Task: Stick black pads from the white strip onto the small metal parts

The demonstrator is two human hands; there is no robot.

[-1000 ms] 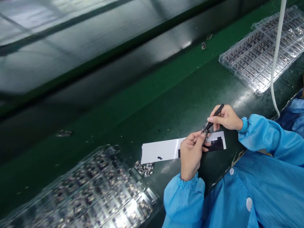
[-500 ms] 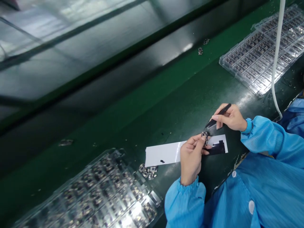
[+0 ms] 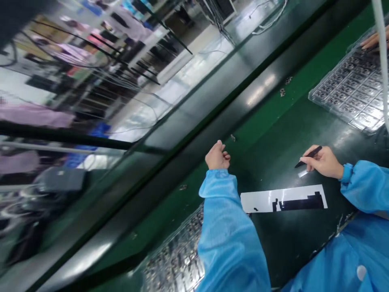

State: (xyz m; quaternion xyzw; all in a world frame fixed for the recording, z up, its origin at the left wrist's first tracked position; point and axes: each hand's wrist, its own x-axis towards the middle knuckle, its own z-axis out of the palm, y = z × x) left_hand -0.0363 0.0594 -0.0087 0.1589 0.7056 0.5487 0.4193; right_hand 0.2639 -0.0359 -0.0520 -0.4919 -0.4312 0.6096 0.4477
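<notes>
My left hand reaches out over the far edge of the green work surface, its fingers curled in and nothing visible in them. Just beyond the fingers a small electronic part lies on the green strip. Black tweezers are held in my right hand, tips pointing down and left. A small pale, shiny piece shows under those fingers; whether it is held I cannot tell. Between my arms lies a white backing sheet with black sticker pieces on it.
A clear tray of small parts lies partly behind my left sleeve. Another clear tray is at the upper right, with another person's hand over it. A white cable hangs there. Loose parts lie along the far strip.
My left hand has left the sheet and stretched forward; the small part it held now seems to lie on the green strip. The right hand keeps the tweezers. The view has swung left.
</notes>
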